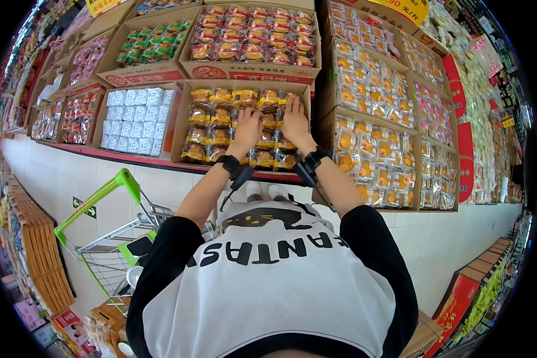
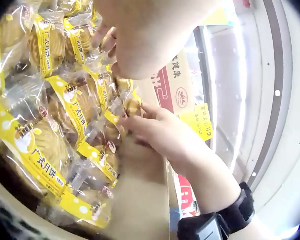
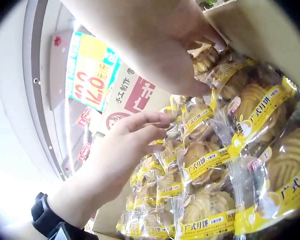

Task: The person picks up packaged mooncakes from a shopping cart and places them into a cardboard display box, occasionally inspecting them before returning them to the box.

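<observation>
Left hand, right hand at mooncakes | head only: trolley | grip: left loose, right can't tell

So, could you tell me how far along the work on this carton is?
The front rows look done, lying in fairly even lines. The right hand seems to grip a packet in the back right corner; the left hand touches others further forward. What remains is perhaps straightening the back ones, which the hands partly hide.
</observation>
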Available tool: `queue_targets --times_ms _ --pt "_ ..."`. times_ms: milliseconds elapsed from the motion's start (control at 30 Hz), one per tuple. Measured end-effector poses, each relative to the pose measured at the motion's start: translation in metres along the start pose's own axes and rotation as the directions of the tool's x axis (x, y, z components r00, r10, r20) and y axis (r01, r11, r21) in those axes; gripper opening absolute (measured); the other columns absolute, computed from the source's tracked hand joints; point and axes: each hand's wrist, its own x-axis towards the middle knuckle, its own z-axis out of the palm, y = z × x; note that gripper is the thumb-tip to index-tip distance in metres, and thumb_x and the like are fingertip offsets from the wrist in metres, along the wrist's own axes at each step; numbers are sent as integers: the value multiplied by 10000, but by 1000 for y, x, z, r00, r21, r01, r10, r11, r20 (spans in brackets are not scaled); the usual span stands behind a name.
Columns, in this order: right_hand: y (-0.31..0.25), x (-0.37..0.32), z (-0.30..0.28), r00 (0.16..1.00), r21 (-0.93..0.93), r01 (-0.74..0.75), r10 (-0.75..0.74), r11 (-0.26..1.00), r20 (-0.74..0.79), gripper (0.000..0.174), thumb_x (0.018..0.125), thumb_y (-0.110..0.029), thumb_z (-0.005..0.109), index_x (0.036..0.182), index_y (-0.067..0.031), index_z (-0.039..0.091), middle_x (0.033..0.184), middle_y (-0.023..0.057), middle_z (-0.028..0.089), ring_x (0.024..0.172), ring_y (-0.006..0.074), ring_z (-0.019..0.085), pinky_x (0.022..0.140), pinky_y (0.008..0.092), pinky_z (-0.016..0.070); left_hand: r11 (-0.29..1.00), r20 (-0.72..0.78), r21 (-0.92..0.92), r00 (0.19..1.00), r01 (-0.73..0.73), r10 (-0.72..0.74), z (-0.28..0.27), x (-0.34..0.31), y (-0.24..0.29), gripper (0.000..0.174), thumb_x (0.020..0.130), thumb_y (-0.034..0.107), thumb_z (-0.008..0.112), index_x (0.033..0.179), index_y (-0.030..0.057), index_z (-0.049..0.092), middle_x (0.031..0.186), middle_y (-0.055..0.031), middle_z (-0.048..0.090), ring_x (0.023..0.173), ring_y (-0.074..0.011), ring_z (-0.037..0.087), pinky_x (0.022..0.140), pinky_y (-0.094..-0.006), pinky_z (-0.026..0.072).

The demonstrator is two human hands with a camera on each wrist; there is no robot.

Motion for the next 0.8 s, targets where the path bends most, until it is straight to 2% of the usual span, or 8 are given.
queue_targets --times_ms 233,300,500,600,633,667,767,800 --pt "-16 6 -11 958 85 188 -164 978 -234 623 674 -49 605 1240 -6 346 1297 182 307 1209 367 290 919 442 362 986 76 -90 989 137 -130 13 19 -2 246 780 48 506 1023 10 510 918 -158 514 919 -347 436 822 -425 371" --pt "-16 14 -8 951 111 204 -170 973 -259 619 672 -54 611 1235 -15 356 1273 166 338 1194 356 304 926 450 338 904 83 -317 957 289 -276 13 23 3 211 783 60 500 991 20 498 897 -145 523 916 -333 447 812 -431 368" --pt "-15 33 6 921 32 226 -203 974 -333 584 668 -56 620 1215 -86 417 1180 123 427 1089 311 366 897 439 280 602 36 -745 920 286 -391 39 31 -13 180 796 -22 448 967 31 464 867 -136 510 831 -272 491 747 -367 402" --pt "-13 44 10 897 -7 231 -216 973 -385 541 668 -40 601 1185 -126 467 1090 116 484 995 297 400 839 422 294 613 10 -737 911 285 -412 41 30 -15 183 798 -61 423 959 19 460 868 -136 508 802 -251 502 735 -337 410" --pt "-12 48 11 911 -24 213 -207 977 -357 536 669 -36 592 1182 -128 470 1044 111 506 972 296 407 830 422 297 675 -12 -698 939 238 -343 43 29 -20 209 821 -60 384 1005 33 424 929 -102 483 709 -171 482 612 -289 428" --pt "-10 52 12 924 -42 194 -197 980 -328 531 669 -32 583 1180 -131 473 999 105 528 949 294 414 820 422 300 676 -15 -697 938 238 -345 46 28 -23 209 821 -60 384 1005 33 424 929 -102 483 709 -171 482 612 -289 428" --pt "-7 55 18 902 -42 207 -207 977 -380 464 668 -39 575 1122 -79 488 942 99 541 923 292 425 800 405 333 743 -97 -650 951 161 -292 47 27 -23 243 801 -66 396 1020 24 450 975 -118 507 805 -205 514 715 -297 430" --pt "-7 55 17 898 -17 198 -188 980 -397 445 663 -45 583 1098 -59 491 948 100 536 927 293 426 799 397 347 757 -55 -602 933 254 -356 45 27 -21 280 793 -57 395 1054 17 470 1030 -133 515 864 -226 521 767 -316 417"
